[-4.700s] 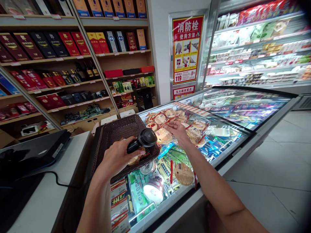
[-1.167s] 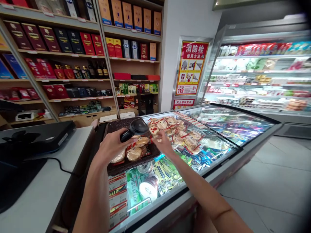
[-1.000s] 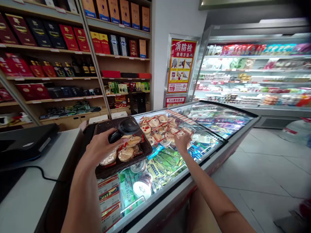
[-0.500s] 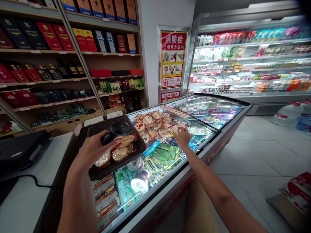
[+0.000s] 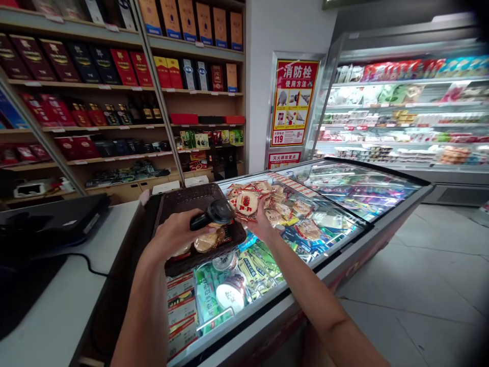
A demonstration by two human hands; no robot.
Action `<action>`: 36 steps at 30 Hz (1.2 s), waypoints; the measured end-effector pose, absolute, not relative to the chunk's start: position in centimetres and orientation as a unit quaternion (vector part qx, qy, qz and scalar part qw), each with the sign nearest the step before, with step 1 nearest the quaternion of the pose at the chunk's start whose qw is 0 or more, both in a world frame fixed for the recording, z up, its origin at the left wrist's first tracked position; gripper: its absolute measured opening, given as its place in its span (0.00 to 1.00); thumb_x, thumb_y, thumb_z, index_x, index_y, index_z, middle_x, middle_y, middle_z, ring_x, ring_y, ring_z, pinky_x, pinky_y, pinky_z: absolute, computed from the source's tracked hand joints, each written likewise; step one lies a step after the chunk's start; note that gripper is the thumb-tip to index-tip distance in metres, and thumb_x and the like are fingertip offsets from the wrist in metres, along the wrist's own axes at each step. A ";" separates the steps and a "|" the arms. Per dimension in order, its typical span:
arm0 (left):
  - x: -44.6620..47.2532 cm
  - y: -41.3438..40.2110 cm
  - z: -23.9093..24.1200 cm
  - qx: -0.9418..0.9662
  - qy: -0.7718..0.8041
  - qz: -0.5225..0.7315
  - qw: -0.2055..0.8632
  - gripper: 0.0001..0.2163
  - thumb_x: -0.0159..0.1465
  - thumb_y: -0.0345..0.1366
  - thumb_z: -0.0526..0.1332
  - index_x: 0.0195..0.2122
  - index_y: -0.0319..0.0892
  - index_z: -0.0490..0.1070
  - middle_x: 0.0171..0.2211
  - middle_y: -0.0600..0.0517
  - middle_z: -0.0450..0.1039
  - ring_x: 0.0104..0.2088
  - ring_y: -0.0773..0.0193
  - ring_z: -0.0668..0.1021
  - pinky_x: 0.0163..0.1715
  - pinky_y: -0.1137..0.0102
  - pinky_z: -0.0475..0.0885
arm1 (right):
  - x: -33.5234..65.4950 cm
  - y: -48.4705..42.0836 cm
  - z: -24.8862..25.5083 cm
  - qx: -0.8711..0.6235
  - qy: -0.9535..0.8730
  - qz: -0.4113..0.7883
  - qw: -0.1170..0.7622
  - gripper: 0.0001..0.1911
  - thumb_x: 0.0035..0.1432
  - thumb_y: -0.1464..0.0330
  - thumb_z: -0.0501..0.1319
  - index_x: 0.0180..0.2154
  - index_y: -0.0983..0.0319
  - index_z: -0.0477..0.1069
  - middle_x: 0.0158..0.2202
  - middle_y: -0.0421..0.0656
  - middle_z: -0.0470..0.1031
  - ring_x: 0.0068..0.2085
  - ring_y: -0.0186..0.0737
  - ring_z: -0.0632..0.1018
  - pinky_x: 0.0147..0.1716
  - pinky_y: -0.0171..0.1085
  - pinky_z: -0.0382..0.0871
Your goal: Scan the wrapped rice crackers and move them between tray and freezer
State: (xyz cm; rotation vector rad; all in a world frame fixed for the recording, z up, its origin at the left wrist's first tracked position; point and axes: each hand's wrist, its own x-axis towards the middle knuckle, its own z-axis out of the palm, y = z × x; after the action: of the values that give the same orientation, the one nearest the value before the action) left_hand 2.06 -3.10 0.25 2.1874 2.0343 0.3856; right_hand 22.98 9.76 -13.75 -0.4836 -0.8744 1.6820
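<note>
Flat packet (image 5: 246, 203) in right hand (image 5: 262, 224), near scanner (image 5: 218, 211).

One head-worn view; forward and downward; freezer (image 5: 263, 326) close below

The red-and-yellow rectangular poster (image 5: 294, 104) reads 消防栓, 使用方法, 119! Below, the red-and-white rectangular sign (image 5: 283, 160) says 灭火器放置点! Red-edged white paper cards (image 5: 181, 324) show 00; red print on the clear-wrapped pale flat pastry pack (image 5: 246, 202) blurs.
</note>
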 end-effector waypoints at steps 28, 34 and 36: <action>4.1 -1.7 -1.0 0.733 0.665 0.119 0.076 0.23 0.60 0.57 0.58 0.51 0.51 0.73 0.46 0.49 0.80 0.49 0.46 0.78 0.33 0.67 0.64 | 22.1 9.1 -14.9 -0.162 -0.312 0.701 0.621 0.42 0.54 0.36 0.51 0.54 0.61 0.71 0.53 0.48 0.77 0.53 0.45 0.78 0.53 0.44 0.74; 3.9 -1.7 -1.0 0.736 0.658 0.133 0.090 0.25 0.59 0.58 0.58 0.53 0.53 0.73 0.45 0.50 0.80 0.48 0.47 0.78 0.34 0.68 0.64 | 22.1 9.3 -15.0 -0.165 -0.316 0.707 0.611 0.44 0.54 0.35 0.49 0.55 0.61 0.70 0.54 0.49 0.76 0.51 0.47 0.79 0.50 0.46 0.76; 3.7 -1.6 -1.1 0.735 0.659 0.135 0.088 0.25 0.60 0.59 0.58 0.52 0.52 0.73 0.43 0.50 0.81 0.47 0.47 0.79 0.33 0.68 0.63 | 22.2 9.3 -15.1 -0.153 -0.318 0.713 0.605 0.44 0.54 0.35 0.50 0.56 0.62 0.70 0.54 0.49 0.76 0.51 0.47 0.79 0.50 0.46 0.76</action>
State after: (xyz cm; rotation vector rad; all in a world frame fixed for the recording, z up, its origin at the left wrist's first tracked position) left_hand 3.69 -1.61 -1.05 2.1885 1.9613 0.4024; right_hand 22.20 9.29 -15.12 -0.3544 -0.7353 1.6499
